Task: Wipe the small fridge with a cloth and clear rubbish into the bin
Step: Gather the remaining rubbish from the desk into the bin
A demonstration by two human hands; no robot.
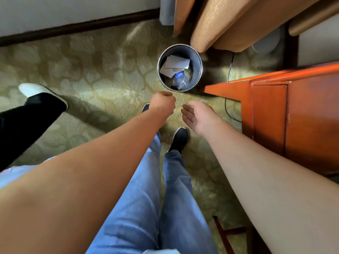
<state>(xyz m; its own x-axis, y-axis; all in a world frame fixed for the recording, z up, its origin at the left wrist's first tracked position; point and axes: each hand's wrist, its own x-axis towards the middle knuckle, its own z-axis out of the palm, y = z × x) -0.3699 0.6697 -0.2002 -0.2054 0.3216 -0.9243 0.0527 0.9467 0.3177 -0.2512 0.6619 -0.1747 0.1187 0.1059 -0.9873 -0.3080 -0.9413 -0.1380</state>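
A round metal bin (199,57) stands on the carpet just ahead of me. White paper scraps (177,64) and a clear plastic bottle with a blue label (180,79) lie inside it. My left hand (162,104) hovers just short of the bin's near rim, fingers curled under, and nothing shows in it. My right hand (198,116) floats beside it, palm up, fingers relaxed and empty. No fridge or cloth is in view.
A red-brown wooden cabinet (293,116) stands close on my right, with a cable (229,110) trailing by its corner. Tan curtains (229,21) hang behind the bin. Another person's leg and white shoe (34,92) are at the left. My feet stand on patterned carpet (91,70).
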